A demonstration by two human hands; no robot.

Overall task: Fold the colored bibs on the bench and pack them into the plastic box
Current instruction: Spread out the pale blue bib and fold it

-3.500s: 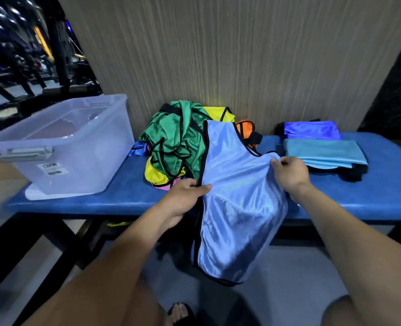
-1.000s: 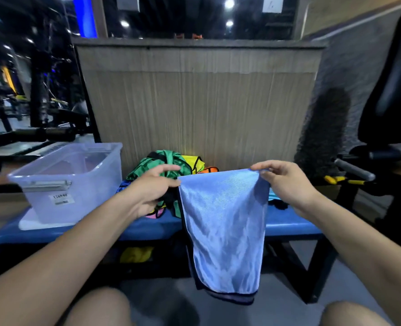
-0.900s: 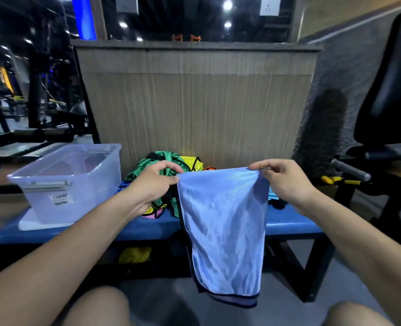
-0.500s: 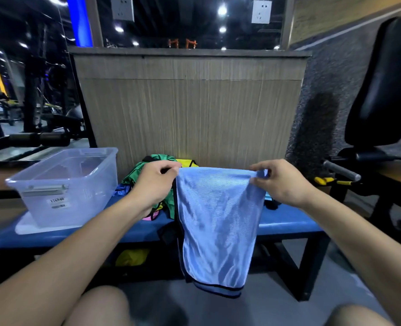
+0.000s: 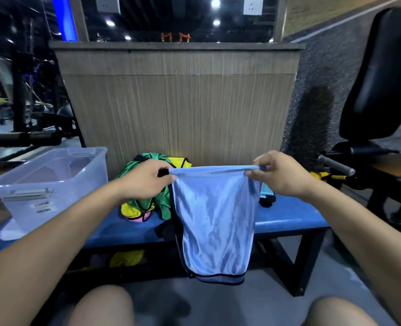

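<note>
Ahead, your blue bench [image 5: 288,214] runs under the wood panel; its front edge sits just behind the hanging cloth. Clear plastic box [image 5: 46,182] stands at the bench's left end, lid off. Loose pile of green, yellow and pink bibs [image 5: 145,203] lies mid-bench, just behind your left hand. Light blue bib [image 5: 214,222] hangs doubled in the air before the bench, shiny, black-trimmed, top edge taut, hem clear of the floor. Left hand [image 5: 145,182] pinches its left corner; right hand [image 5: 281,176] pinches the right.
</note>
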